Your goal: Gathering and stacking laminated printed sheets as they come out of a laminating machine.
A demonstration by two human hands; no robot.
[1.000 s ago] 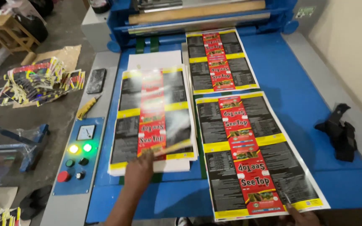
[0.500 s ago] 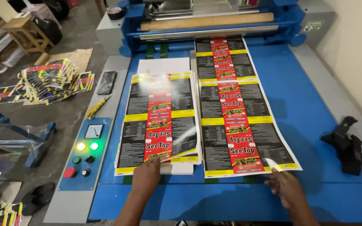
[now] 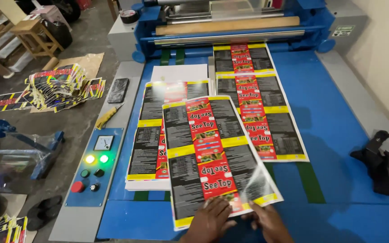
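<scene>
While both hands grip the near edge of a glossy printed sheet (image 3: 212, 157), the left hand (image 3: 210, 220) lies flat on top of it and the right hand (image 3: 269, 222) pinches its corner. That black, yellow and red sheet hangs tilted over a stack of same sheets (image 3: 151, 144) on the blue machine table (image 3: 338, 112). More sheets (image 3: 255, 99) lie in a row under the rollers (image 3: 228, 27) at the far end. At left sits a control panel (image 3: 93, 164) with lit green lamps. Beyond it, on the concrete floor (image 3: 82, 121), is a pile of cut prints (image 3: 59, 85). A black cloth (image 3: 379, 162) lies at the right.
</scene>
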